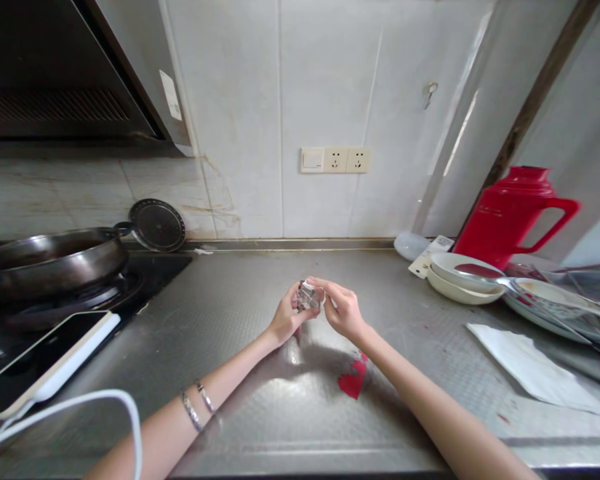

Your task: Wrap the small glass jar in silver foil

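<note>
Above the middle of the metal counter (230,400), my left hand (283,319) is closed around a small clear, shiny, faceted object (307,297) that looks like glass. Its exact kind is too small to make out. My right hand (344,311) meets it from the right, fingers pinched at its upper right edge. A whitish bit shows by those fingertips; whether they grip it or the object itself is unclear. A torn red scrap (353,381) lies on the counter below my right wrist.
On the left, a metal pan (55,260) sits on the black stove, with a phone (45,360) and white cable (125,400) in front. To the right stand a red thermos (505,217), stacked bowls (467,290) and plates; a folded white paper (535,370) lies nearer.
</note>
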Motion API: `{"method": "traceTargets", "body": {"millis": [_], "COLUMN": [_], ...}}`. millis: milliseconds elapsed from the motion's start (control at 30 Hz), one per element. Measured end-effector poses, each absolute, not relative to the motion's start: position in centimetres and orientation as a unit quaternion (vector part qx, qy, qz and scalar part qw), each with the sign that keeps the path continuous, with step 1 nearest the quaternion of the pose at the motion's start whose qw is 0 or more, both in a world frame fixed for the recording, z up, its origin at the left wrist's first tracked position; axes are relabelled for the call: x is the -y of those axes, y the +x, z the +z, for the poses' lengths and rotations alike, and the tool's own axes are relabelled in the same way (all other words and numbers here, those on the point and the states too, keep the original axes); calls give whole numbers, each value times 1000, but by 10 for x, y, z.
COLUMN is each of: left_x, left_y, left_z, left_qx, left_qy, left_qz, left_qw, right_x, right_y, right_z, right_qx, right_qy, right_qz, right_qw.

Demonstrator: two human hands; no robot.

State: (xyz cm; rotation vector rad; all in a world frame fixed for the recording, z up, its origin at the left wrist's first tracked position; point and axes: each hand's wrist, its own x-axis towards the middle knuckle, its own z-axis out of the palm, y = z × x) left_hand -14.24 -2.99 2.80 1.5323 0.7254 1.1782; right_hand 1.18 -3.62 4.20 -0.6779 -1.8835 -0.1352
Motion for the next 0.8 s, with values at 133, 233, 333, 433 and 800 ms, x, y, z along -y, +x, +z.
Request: {"method": "traceTargets", "body": {"millis": [133, 233, 333, 433, 800], "left_x": [31, 30, 29, 30, 28], "left_y": [-143, -143, -143, -143, -144], "left_z": [31, 32, 32, 32, 30], "left_qx": [-316, -315, -313, -309, -307], "left_qy": [640, 637, 633, 632, 610], "left_qz": [491, 494, 501, 509, 537], "left_qw": [500, 501, 500, 497, 495], "right_x": [34, 34, 37, 38, 42], "right_y": [11, 9, 9, 10, 6], "right_z": [42, 40, 39, 40, 43], "right_qx": [739, 728, 738, 742, 730], "right_qy": [-356, -367, -343, -328, -337], "right_qz": [-5, 6, -5, -7, 5], "right_qw": [573, 579, 582, 585, 594]}}
